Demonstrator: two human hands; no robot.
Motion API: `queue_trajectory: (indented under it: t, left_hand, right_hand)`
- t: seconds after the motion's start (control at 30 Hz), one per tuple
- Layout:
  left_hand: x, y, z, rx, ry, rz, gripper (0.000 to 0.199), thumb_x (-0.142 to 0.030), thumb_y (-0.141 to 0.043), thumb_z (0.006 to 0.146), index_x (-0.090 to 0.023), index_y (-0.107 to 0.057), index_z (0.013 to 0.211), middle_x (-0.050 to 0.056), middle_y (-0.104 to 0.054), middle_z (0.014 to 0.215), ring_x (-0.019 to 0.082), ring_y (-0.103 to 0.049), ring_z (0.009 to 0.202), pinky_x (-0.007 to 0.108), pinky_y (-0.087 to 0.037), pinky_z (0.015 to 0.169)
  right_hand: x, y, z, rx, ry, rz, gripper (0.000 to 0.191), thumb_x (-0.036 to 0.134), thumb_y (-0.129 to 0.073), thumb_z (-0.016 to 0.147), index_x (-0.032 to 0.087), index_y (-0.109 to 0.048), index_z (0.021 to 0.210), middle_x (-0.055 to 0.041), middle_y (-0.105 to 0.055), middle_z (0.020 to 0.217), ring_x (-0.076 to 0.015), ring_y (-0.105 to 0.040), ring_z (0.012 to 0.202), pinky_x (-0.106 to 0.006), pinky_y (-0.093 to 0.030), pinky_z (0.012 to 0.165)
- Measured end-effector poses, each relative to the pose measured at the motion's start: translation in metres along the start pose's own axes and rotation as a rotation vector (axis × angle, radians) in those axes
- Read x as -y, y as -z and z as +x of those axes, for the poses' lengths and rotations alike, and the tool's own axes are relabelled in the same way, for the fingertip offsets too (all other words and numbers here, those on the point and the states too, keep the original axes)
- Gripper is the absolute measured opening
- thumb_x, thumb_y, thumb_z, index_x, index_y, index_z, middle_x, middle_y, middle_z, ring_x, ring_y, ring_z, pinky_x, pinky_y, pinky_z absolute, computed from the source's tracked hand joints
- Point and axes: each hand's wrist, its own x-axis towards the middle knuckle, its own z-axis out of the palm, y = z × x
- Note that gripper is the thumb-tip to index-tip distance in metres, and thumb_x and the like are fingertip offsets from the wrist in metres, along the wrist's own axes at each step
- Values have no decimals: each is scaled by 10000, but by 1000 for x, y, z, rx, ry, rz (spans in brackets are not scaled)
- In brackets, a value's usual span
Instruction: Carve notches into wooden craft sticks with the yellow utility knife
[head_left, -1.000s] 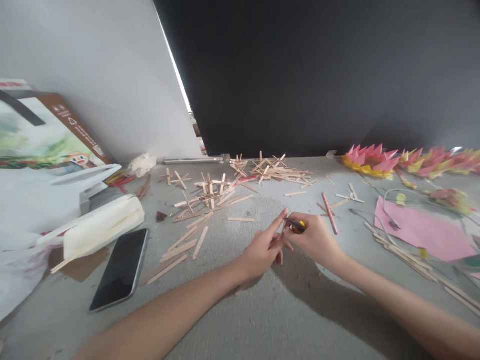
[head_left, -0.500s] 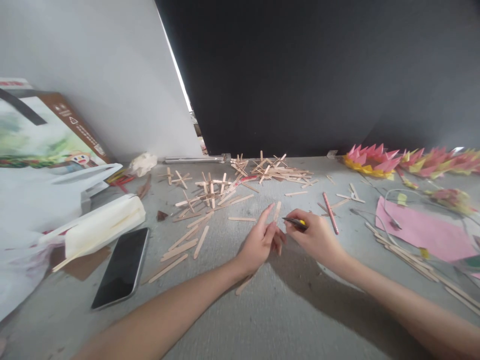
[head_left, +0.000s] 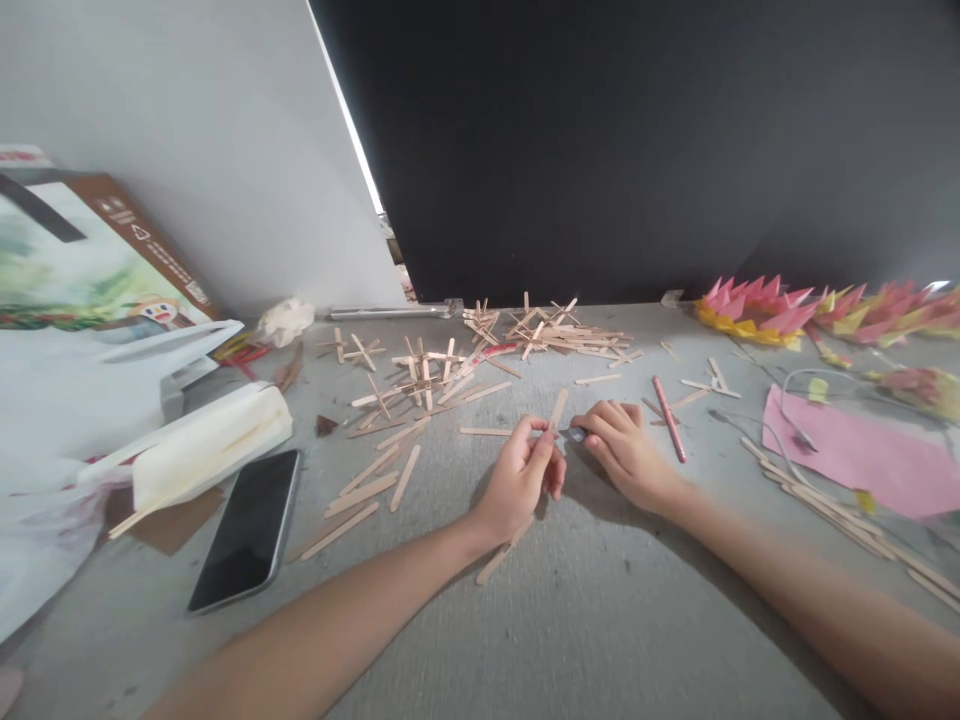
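My left hand [head_left: 521,475] is closed, pinching a wooden craft stick [head_left: 558,408] whose upper end points up and away from me. Just to its right, my right hand [head_left: 622,450] is palm down with curled fingers around a utility knife [head_left: 577,433]. Only a small grey end of the knife shows now; the rest is hidden under the fingers. That end is close to the stick, but I cannot tell whether they touch. Another craft stick [head_left: 495,565] lies under my left wrist, partly covered. A single craft stick [head_left: 484,432] rests beyond my left hand.
Several joined craft sticks [head_left: 424,372] and a loose pile [head_left: 577,340] lie toward the black panel [head_left: 637,150]. A phone [head_left: 246,530] and a white bag [head_left: 67,420] are left. Right are a red patterned pen-like stick [head_left: 669,420], pink paper [head_left: 855,455] and paper petals [head_left: 757,310].
My right hand has turned from a pen-like grip to palm down, covering the knife's black and yellow body. My left index finger has bent from stretched out to curled at the stick.
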Motion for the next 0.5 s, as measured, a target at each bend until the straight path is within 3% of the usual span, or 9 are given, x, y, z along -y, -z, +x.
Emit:
queue_trajectory:
  t: [0.5]
  left_hand:
    - [-1,0,-2,29,3,-15,348,-572,-518,1063,-232,-458,1020,-108,-428,620,93,-477,490,239,-385,545]
  right_hand:
    - [-2,0,-2,-4,9,41,405,394,-259,1165,283,-619,1315,-54,-619,1021,-254,-567,1009,-455,-316,988]
